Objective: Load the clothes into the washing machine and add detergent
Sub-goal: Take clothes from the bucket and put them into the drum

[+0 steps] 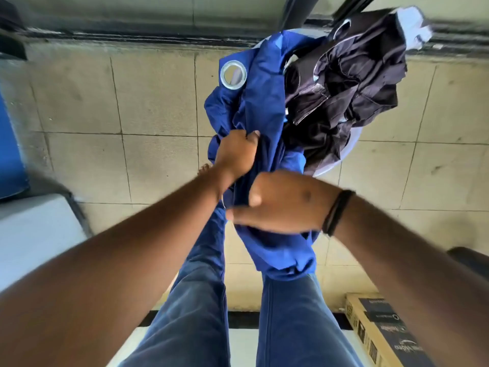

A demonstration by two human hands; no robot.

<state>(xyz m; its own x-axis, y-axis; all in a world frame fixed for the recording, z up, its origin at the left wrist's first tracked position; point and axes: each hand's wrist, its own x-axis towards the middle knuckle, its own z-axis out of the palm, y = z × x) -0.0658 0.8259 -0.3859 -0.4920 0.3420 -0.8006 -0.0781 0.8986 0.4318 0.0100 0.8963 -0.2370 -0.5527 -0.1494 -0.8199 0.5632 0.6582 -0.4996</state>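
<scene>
Both the left hand (236,154) and right hand (284,205) clutch smooth blue cloth (259,102) with a metal eyelet (233,74); crumpled dark clothes (344,88) fill the pale tub (333,165) on the beige tiled floor (105,115).

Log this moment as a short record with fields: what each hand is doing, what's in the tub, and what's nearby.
left hand: grips the blue curtain
right hand: grips the same curtain, lower down
curtain: bunched, metal eyelet showing, partly over the tub
tub: holds dark clothes, piled above its rim
floor: tiled
nearby: cardboard box at lower right
washing machine: cannot tell
</scene>
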